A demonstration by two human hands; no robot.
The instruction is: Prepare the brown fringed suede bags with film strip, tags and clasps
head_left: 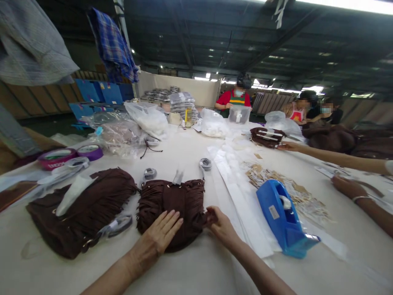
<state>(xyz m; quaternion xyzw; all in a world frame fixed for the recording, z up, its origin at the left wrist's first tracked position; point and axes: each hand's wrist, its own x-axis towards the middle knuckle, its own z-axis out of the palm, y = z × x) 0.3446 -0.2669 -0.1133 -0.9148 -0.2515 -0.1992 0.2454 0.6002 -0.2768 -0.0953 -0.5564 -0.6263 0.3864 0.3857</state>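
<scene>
A dark brown fringed handbag [181, 200] lies flat on the pale table before me, its wrapped strap ends sticking out at the top corners. My left hand [161, 231] rests on its front, palm down with the fingers stretched out. At the bag's right edge, my right hand [219, 225] has its fingers curled in a pinch against the fringe. Left of it lies a second brown fringed bag [101, 196] with a white wrapped piece [75, 192] on top and a wrapped strap [116, 225] beside it.
A blue tape dispenser [281, 221] stands at right, near white paper strips [236, 192] and a heap of tags [288, 188]. Tape rolls [57, 157] and plastic bags [113, 133] lie at left. A co-worker's hands [348, 188] reach in from the right; other people [235, 100] work farther back.
</scene>
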